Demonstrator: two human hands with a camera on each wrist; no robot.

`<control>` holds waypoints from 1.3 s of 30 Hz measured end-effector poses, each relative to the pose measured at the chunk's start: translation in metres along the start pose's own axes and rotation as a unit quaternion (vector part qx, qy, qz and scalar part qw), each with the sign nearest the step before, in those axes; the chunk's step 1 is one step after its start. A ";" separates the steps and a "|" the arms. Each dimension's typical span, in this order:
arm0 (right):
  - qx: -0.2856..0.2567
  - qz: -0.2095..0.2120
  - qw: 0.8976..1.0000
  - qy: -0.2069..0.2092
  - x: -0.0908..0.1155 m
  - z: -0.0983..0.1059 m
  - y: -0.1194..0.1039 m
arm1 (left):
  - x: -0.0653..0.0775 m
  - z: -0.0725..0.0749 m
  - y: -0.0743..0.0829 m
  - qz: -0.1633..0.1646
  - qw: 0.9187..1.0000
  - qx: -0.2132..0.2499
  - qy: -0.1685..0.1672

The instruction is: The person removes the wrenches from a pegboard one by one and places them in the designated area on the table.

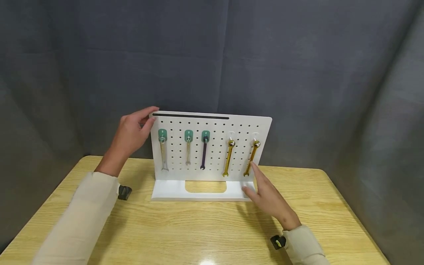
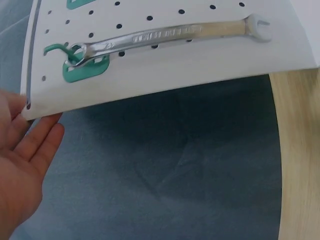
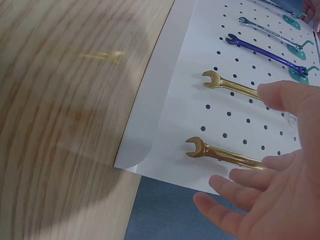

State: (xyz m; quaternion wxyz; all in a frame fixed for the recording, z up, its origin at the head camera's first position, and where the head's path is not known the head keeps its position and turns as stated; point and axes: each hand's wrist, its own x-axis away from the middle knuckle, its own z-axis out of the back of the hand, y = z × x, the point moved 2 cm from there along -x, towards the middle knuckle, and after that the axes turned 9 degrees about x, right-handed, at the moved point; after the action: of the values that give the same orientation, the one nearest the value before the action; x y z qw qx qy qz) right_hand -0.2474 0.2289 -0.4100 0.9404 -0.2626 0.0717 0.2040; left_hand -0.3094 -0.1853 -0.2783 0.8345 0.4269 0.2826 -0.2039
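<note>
A white pegboard (image 1: 175,175) stands on the table, with combination wrenches hanging from its hooks. My left hand (image 1: 129,136) pinches the board's top left corner, fingers reaching behind it. Nearest that hand hangs a silver wrench (image 2: 165,37); a shorter silver wrench (image 1: 188,152) and a purple wrench (image 1: 204,152) follow to the right, all on green hooks. Two gold wrenches hang from clear hooks, the inner gold wrench (image 1: 228,158) and the outer gold wrench (image 3: 225,155). Beside the outer one, my right hand (image 1: 269,197) is spread with nothing held; contact with the wrench is hard to tell.
The board's white base (image 1: 169,189) has a cutout in its middle and rests on a light wooden table (image 1: 185,232). Grey curtains (image 1: 185,73) hang behind and at both sides. A black slot (image 1: 192,116) runs along the board's top edge.
</note>
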 end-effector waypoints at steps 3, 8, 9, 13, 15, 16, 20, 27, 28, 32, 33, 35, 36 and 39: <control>-0.011 -0.002 1.000 0.008 -0.004 -0.001 0.001 | -0.002 -0.002 -0.002 -0.009 0.999 0.007 0.042; -0.038 -0.009 0.999 0.021 -0.010 -0.006 0.003 | -0.003 -0.006 -0.006 0.004 0.997 0.010 0.077; -0.044 -0.009 0.999 0.023 -0.011 -0.007 0.003 | -0.002 -0.006 -0.007 0.008 0.996 0.011 0.083; -0.063 -0.016 0.997 0.036 -0.016 -0.011 0.002 | 0.000 -0.006 -0.007 0.021 0.995 0.021 0.099; -0.078 -0.024 0.996 0.045 -0.019 -0.010 0.001 | -0.001 -0.007 -0.007 0.026 0.994 0.027 0.103; -0.085 -0.030 0.995 0.048 -0.020 -0.010 0.001 | -0.001 -0.007 -0.007 0.027 0.994 0.029 0.105; -0.119 -0.058 0.989 0.060 -0.023 -0.009 0.003 | -0.001 -0.008 -0.007 0.034 0.992 0.037 0.113; -0.244 -0.119 0.960 0.068 -0.024 -0.013 0.010 | 0.001 -0.011 -0.007 0.029 0.991 0.039 0.122; -0.263 -0.123 0.955 0.066 -0.024 -0.013 0.010 | 0.001 -0.011 -0.007 0.024 0.991 0.040 0.125; -0.313 -0.129 0.940 0.049 -0.020 -0.015 0.011 | 0.001 -0.012 -0.008 0.014 0.990 0.042 0.136; -0.321 -0.127 0.938 0.043 -0.019 -0.016 0.012 | 0.001 -0.012 -0.008 0.014 0.990 0.042 0.137; -0.330 -0.123 0.935 0.033 -0.017 -0.017 0.011 | 0.001 -0.012 -0.009 0.014 0.989 0.042 0.140; -0.332 -0.123 0.935 0.030 -0.016 -0.018 0.011 | 0.001 -0.012 -0.009 0.015 0.989 0.041 0.141; -0.333 -0.123 0.935 0.022 -0.012 -0.019 0.011 | 0.001 -0.013 -0.009 0.018 0.989 0.039 0.141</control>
State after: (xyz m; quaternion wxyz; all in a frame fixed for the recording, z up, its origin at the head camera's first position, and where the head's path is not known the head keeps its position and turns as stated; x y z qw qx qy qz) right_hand -0.2639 0.2235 -0.4284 0.8149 -0.5720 -0.0127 0.0928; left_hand -0.3178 -0.1795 -0.2904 0.7726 0.4883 0.3817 -0.1374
